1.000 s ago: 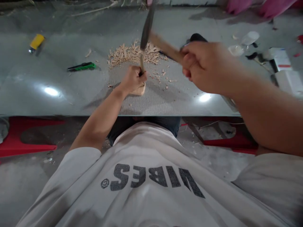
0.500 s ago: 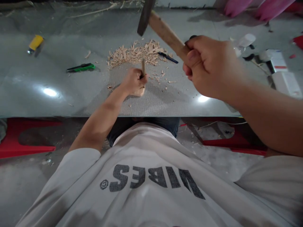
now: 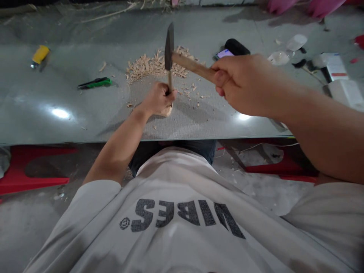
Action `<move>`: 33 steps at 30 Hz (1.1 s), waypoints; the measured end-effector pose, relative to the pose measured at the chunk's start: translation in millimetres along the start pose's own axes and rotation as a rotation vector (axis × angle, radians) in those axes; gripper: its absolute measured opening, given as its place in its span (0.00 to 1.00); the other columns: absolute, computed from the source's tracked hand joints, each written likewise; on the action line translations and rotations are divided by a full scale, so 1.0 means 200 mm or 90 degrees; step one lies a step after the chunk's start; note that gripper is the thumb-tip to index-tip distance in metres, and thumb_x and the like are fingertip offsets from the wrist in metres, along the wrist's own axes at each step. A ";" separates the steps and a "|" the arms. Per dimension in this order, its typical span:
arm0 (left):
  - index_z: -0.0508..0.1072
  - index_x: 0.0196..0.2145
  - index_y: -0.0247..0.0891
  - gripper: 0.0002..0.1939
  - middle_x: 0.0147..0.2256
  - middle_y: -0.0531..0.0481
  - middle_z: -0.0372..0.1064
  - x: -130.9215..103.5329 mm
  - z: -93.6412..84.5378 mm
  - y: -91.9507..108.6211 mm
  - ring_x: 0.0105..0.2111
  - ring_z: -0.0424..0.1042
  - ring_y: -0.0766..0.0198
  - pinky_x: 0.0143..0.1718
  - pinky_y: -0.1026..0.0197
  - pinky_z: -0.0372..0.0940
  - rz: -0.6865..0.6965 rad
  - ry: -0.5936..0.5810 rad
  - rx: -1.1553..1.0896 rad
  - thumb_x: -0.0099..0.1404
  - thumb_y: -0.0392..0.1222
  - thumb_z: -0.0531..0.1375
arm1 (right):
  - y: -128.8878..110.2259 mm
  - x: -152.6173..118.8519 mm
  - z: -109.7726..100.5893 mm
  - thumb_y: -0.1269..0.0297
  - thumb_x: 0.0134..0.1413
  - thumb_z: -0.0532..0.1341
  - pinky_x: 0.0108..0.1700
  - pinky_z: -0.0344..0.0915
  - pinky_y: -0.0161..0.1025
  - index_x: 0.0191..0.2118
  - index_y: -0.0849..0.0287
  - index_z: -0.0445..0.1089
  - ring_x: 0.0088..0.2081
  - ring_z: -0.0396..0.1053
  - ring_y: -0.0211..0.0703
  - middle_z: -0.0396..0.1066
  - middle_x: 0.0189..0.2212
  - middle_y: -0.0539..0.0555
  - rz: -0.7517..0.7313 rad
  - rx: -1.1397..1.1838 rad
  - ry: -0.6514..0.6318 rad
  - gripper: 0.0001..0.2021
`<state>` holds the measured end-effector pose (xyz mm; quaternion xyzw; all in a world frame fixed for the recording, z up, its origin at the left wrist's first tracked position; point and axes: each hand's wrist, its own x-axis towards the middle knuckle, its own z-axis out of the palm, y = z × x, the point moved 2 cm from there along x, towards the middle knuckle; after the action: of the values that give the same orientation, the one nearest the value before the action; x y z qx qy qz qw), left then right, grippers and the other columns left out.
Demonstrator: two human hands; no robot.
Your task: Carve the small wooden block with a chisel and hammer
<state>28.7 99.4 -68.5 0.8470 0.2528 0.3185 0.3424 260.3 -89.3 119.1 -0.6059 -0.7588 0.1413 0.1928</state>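
Note:
My right hand (image 3: 241, 83) is closed round the wooden handle of a hammer (image 3: 193, 65). The hammer's dark metal head is at the top end of a chisel (image 3: 170, 80), seemingly touching it. My left hand (image 3: 159, 98) grips that chisel upright by its wooden handle; its blade is hidden behind my fingers. Under the left hand lies a pale wood block (image 3: 165, 111), mostly covered by the hand. A heap of wood shavings (image 3: 148, 66) spreads just beyond, with loose chips to the right of the block.
On the grey table (image 3: 93, 110), a green and black utility knife (image 3: 95, 83) and a yellow-handled object (image 3: 40, 55) lie to the left. A phone (image 3: 224, 54), a black case (image 3: 237, 46) and white boxes (image 3: 345, 91) are at the right. Red stools (image 3: 42, 182) stand below.
My right hand has swung the hammer down and slightly left, bringing its head to the chisel's top. The left hand has stayed nearly still on the chisel.

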 end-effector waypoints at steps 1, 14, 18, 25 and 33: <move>0.63 0.24 0.47 0.30 0.21 0.54 0.53 0.00 0.00 0.00 0.24 0.55 0.61 0.28 0.50 0.50 -0.003 -0.001 -0.001 0.79 0.63 0.65 | -0.01 -0.01 -0.01 0.57 0.80 0.55 0.41 0.58 0.47 0.38 0.53 0.66 0.30 0.63 0.46 0.72 0.31 0.54 0.017 0.006 0.025 0.14; 0.68 0.26 0.51 0.27 0.20 0.52 0.57 0.00 0.00 0.07 0.32 0.61 0.54 0.35 0.47 0.58 -0.035 0.031 -0.030 0.71 0.70 0.69 | -0.12 -0.02 -0.08 0.68 0.82 0.53 0.41 0.55 0.43 0.34 0.56 0.66 0.31 0.63 0.41 0.69 0.29 0.52 0.091 0.015 0.041 0.17; 0.71 0.30 0.50 0.27 0.27 0.49 0.67 0.00 -0.01 0.06 0.32 0.58 0.56 0.35 0.46 0.58 -0.041 0.059 -0.054 0.66 0.74 0.71 | -0.08 0.00 -0.04 0.67 0.80 0.55 0.40 0.54 0.43 0.33 0.56 0.66 0.31 0.63 0.40 0.69 0.28 0.51 0.062 0.020 0.008 0.17; 0.68 0.32 0.50 0.27 0.25 0.52 0.61 0.00 -0.02 0.06 0.34 0.58 0.55 0.37 0.46 0.59 -0.037 0.018 -0.032 0.71 0.75 0.64 | 0.05 0.13 0.05 0.49 0.81 0.57 0.35 0.57 0.42 0.36 0.53 0.68 0.29 0.65 0.41 0.71 0.30 0.51 -0.034 0.146 0.077 0.19; 0.73 0.28 0.50 0.31 0.25 0.48 0.69 -0.01 -0.07 0.02 0.34 0.61 0.56 0.36 0.47 0.60 -0.067 -0.022 -0.040 0.63 0.80 0.67 | 0.28 0.26 0.33 0.29 0.81 0.49 0.44 0.71 0.43 0.58 0.46 0.75 0.34 0.72 0.43 0.80 0.40 0.52 -0.104 0.231 0.098 0.29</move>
<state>18.7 100.5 -58.1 0.8266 0.2814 0.2933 0.3892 268.7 -24.4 42.5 -0.5067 -0.7504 0.2127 0.3673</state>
